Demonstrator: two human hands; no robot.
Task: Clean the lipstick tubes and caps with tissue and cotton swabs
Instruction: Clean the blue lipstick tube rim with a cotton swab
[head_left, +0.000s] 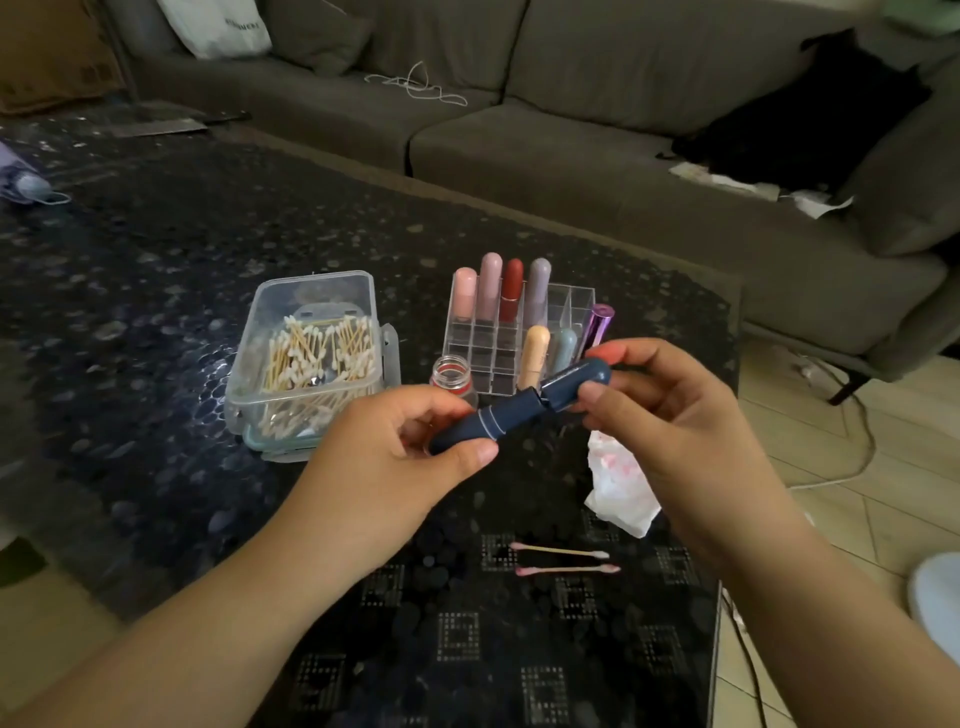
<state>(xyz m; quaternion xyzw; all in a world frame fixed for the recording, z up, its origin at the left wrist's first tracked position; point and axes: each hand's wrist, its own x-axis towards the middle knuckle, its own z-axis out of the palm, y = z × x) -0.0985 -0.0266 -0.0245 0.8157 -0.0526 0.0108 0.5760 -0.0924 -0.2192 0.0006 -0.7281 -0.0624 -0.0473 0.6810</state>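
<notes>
I hold a dark blue lipstick tube above the table. My left hand grips its lower body. My right hand pinches its dark blue cap, which sits at the tube's upper end with a small gap showing at the joint. A crumpled white tissue stained pink lies under my right hand; whether that hand also holds it I cannot tell. Two used cotton swabs with pink tips lie on the table near me.
A clear plastic box of cotton swabs stands at left. A clear organiser holds several lipsticks behind my hands. A small open glass bottle stands between them. A grey sofa lies beyond the dark table.
</notes>
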